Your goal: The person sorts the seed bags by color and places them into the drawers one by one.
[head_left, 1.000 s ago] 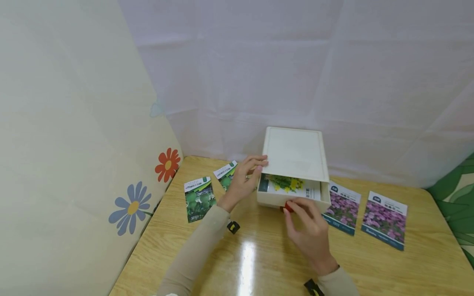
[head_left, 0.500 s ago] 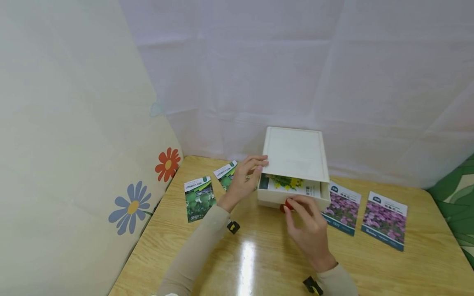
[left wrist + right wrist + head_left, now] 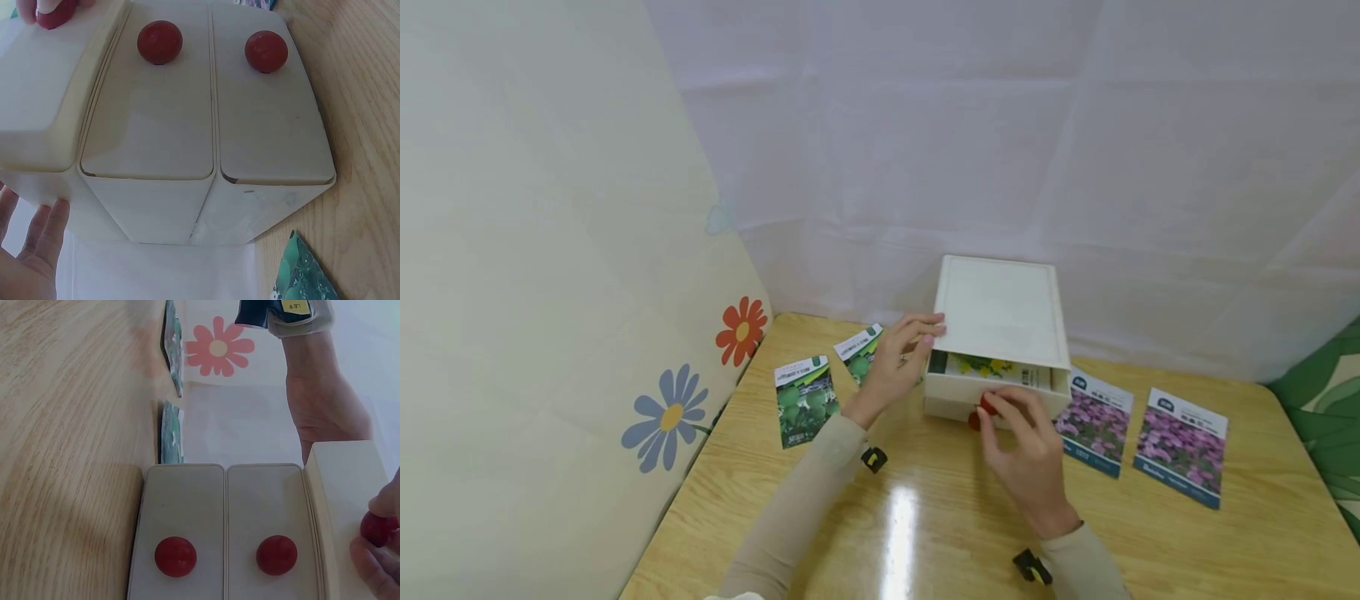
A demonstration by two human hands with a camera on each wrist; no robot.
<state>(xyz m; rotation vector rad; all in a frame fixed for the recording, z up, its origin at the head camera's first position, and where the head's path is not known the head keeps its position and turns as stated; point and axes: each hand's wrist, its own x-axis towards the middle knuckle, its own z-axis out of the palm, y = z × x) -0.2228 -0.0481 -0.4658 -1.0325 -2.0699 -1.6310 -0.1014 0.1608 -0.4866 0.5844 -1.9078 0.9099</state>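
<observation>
A white cabinet (image 3: 1002,304) of three stacked drawers stands at the back of the table, each drawer with a round red knob. Its top drawer (image 3: 953,388) is partly out, and a seed packet with yellow flowers (image 3: 998,367) lies inside. My right hand (image 3: 1028,458) pinches the top drawer's red knob (image 3: 377,529) between thumb and fingers. On the cabinet's left side rests my left hand (image 3: 891,367), fingertips touching the upper edge. In the left wrist view, the middle drawer (image 3: 150,119) and the bottom drawer (image 3: 275,125) are flush with the cabinet's front.
Two green seed packets (image 3: 807,402) lie left of the cabinet, one partly behind my left hand. To the right are two packets with purple flowers (image 3: 1182,446), the nearer one tucked close to the cabinet. A white cloth (image 3: 880,150) hangs behind the wooden table (image 3: 820,517).
The top drawer has slid a little further into the cabinet, so less of the yellow-flower packet shows. My right hand has moved with the knob; my left hand has stayed on the cabinet.
</observation>
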